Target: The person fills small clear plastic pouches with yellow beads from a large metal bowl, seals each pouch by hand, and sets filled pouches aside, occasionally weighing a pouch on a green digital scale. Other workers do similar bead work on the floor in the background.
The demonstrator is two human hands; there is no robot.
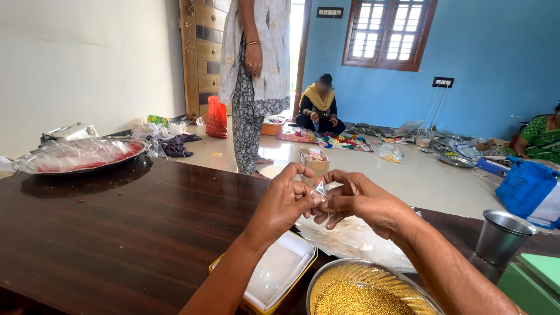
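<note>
Both hands met above the desk (116, 233): left hand (286, 201) and right hand (359, 201) each had its grip pinched on a small clear pouch (319, 189), over a bowl (326, 280) of yellow beads (356, 298).

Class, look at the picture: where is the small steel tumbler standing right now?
In the head view the steel tumbler stands on the dark wooden table at the far right, beside a green box.

A steel cup (501, 235) is seen on the dark wooden bench (116, 233), a covered tray (79, 156) at its far left, a red bag (216, 118) on the floor.
</note>
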